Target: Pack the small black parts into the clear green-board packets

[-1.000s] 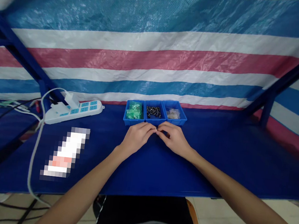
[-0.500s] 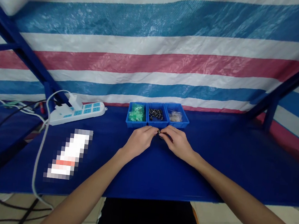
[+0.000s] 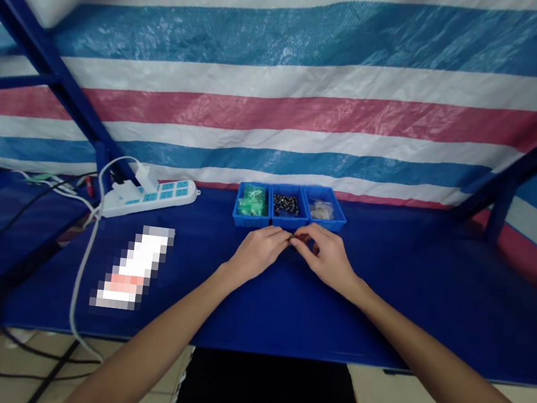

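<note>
2 hands: L hand + R hand fingers pinch 1 small dark part; 3 blue bins behind.

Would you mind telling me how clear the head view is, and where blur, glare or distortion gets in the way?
Head view: evenly lit, with soft glare on the striped tarp; the frame beams bow outward from wide-angle distortion; a pixelated patch hides one item; the tiny dark part pinched between left hand and right hand is too small to identify.
</note>
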A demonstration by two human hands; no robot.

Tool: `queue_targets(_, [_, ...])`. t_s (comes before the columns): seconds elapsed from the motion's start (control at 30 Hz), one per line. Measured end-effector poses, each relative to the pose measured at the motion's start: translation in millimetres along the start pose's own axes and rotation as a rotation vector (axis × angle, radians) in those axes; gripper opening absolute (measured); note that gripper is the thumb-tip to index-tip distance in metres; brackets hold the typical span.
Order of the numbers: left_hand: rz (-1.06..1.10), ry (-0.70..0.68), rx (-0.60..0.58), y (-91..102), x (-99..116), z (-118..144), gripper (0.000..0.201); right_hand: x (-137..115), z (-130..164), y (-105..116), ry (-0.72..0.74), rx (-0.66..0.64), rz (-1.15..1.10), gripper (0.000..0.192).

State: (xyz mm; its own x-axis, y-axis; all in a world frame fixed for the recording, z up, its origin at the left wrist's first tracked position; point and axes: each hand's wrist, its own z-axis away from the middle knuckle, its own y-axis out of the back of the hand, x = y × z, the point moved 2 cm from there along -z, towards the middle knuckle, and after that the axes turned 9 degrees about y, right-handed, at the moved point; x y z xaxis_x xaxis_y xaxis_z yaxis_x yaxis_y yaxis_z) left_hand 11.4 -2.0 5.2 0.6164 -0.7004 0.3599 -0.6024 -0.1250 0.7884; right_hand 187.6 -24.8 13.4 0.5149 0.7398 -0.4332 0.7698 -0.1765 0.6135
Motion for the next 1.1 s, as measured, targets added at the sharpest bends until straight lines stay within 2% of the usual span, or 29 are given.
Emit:
queue_targets(0.23, [-0.052,0.025,0.033,-0.9,1.2,1.5,0.02,-0.1,-1.4,0.9,-0.017,-0.011,-0.011,0.012])
queue_targets(0.4, [0.075,0.129,0.14,-3.3,2.2,2.4,0.009,0.6,-2.9,3.7,-0.047,-0.003,0.013,0.014])
queue_targets(0.5, [0.127,0.141,0.165,-6.6,3.1,2.6,0.007,3.4,-1.5,2.0,-0.044,-0.009,0.016,0.017])
queue_targets(0.7, [0.102,0.193,0.064,-2.7,10.2,-4.6,0.008,6.8,-1.2,1.7,-0.046,-0.008,0.035,0.016])
queue_targets(0.8, [-0.019,0.228,-0.029,6.8,25.5,-10.7,0.014,4.4,-4.1,4.9,-0.071,-0.009,0.003,0.017])
queue_targets(0.9, [-0.116,0.351,-0.069,15.1,43.6,-14.4,0.015,2.0,-6.4,8.5,-0.081,0.0,-0.012,0.018])
queue_targets(1.0, [-0.097,0.461,-0.006,16.0,53.8,-15.2,0.013,2.2,-7.0,10.7,-0.048,0.007,0.0,0.021])
queue_targets(1.1, [-0.035,0.495,0.083,10.3,50.5,-15.6,0.012,5.7,-5.9,11.0,-0.017,-0.009,0.001,0.02])
